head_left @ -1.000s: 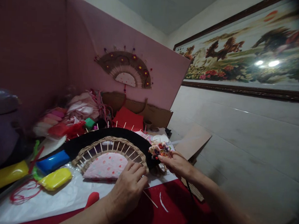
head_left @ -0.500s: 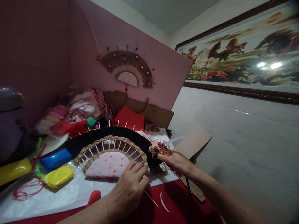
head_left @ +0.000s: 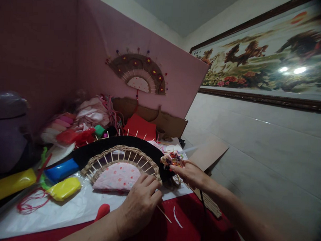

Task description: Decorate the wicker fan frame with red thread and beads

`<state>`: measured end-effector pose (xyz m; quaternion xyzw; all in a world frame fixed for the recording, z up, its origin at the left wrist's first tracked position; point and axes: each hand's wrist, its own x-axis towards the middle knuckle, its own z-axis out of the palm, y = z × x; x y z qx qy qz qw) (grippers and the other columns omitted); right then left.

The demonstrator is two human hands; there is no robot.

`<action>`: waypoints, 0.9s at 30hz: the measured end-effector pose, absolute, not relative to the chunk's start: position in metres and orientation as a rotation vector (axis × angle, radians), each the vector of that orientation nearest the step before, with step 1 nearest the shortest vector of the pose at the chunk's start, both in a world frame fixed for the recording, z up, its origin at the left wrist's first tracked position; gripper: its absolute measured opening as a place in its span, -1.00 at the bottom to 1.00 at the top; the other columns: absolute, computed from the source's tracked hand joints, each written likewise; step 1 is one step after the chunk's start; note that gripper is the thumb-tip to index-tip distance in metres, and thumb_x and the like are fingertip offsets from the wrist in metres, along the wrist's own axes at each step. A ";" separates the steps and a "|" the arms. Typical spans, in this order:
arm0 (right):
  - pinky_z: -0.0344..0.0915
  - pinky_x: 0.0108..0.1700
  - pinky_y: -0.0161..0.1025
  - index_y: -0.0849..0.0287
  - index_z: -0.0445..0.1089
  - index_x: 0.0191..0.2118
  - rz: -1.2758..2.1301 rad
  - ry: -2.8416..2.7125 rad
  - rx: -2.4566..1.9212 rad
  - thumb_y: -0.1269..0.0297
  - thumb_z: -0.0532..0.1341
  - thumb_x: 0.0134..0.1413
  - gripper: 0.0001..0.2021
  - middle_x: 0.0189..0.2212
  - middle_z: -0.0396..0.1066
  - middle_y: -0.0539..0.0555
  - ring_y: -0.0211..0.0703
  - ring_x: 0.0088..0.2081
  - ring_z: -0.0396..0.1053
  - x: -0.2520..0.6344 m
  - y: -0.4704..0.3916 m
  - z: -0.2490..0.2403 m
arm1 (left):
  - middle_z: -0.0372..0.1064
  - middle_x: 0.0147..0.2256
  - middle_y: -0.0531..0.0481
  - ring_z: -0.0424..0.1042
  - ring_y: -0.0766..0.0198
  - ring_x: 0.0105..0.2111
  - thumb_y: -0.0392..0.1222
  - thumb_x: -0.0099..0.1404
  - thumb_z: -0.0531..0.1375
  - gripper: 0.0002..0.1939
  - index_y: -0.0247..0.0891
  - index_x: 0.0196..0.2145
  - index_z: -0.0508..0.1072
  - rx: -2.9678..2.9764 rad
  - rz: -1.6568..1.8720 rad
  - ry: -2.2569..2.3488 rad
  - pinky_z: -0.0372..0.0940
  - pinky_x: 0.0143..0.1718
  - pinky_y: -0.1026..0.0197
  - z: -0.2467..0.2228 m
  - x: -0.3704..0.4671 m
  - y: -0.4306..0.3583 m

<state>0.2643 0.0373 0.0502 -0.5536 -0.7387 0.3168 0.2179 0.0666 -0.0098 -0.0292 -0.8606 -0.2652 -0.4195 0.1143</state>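
A half-round woven fan (head_left: 122,149) of twisted cord over thin wooden sticks lies on the table, with a black band (head_left: 96,146) around its outer side. Pink spotted fabric (head_left: 117,177) covers its inner half-disc. My left hand (head_left: 140,200) grips the fan's lower right end with bent fingers; a thin stick (head_left: 164,214) pokes out below it. Held in my right hand (head_left: 190,174) is a flower-patterned hot glue gun (head_left: 171,159), close to the right edge of the black band. A translucent glue stick (head_left: 192,148) sticks out of it. Its nozzle is hard to make out.
Yellow clay pack (head_left: 64,189), blue pack (head_left: 61,169), red cord (head_left: 32,202) and a red lump (head_left: 102,211) lie left. Behind are red sheets (head_left: 140,127) and cardboard (head_left: 173,126). A finished fan (head_left: 138,72) hangs on the pink board. A black cable (head_left: 202,210) hangs near my right forearm.
The view has shifted very slightly. Both hands keep their places on the fan and the glue gun.
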 end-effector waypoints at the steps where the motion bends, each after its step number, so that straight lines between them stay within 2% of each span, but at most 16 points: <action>1: -0.04 -0.61 -0.34 0.17 0.25 -0.54 0.870 -2.059 -1.510 0.02 0.13 0.04 -0.68 -0.69 0.08 -0.07 -0.31 -0.63 0.02 0.264 0.037 0.050 | 0.33 -0.41 -0.07 0.24 0.20 -0.37 -0.38 0.28 0.04 -0.79 -0.31 -0.51 0.32 -2.528 -1.227 -0.775 0.12 -0.32 0.10 -0.029 0.067 -0.010; 8: -0.06 -0.60 -0.35 0.17 0.21 -0.57 0.863 -2.082 -1.519 0.02 0.12 0.06 -0.65 -0.68 0.05 -0.08 -0.31 -0.61 0.01 0.263 0.033 0.056 | 0.34 -0.40 -0.07 0.24 0.19 -0.35 -0.36 0.29 0.05 -0.81 -0.31 -0.49 0.32 -2.538 -1.216 -0.780 0.13 -0.31 0.09 -0.031 0.066 -0.010; 12: 0.00 -0.54 -0.34 0.18 0.24 -0.54 0.831 -2.104 -1.467 0.04 0.12 0.07 -0.67 -0.65 0.09 -0.07 -0.31 -0.58 0.02 0.265 0.034 0.055 | 0.33 -0.40 -0.07 0.24 0.19 -0.36 -0.36 0.29 0.05 -0.80 -0.31 -0.50 0.31 -2.545 -1.204 -0.778 0.13 -0.31 0.09 -0.031 0.066 -0.010; 21: -0.04 -0.57 -0.34 0.18 0.24 -0.54 0.842 -2.085 -1.537 0.01 0.11 0.06 -0.66 -0.67 0.06 -0.08 -0.30 -0.59 0.01 0.263 0.035 0.055 | 0.32 -0.42 -0.06 0.23 0.20 -0.37 -0.36 0.29 0.03 -0.77 -0.30 -0.51 0.31 -2.538 -1.211 -0.775 0.12 -0.32 0.10 -0.028 0.066 -0.011; 27: 0.00 -0.51 -0.34 0.18 0.23 -0.56 0.780 -2.086 -1.426 0.06 0.12 0.08 -0.67 -0.63 0.12 -0.07 -0.31 -0.55 0.02 0.265 0.036 0.051 | 0.31 -0.43 -0.05 0.23 0.20 -0.38 -0.37 0.29 0.03 -0.77 -0.30 -0.52 0.31 -2.527 -1.226 -0.770 0.11 -0.33 0.10 -0.029 0.066 -0.010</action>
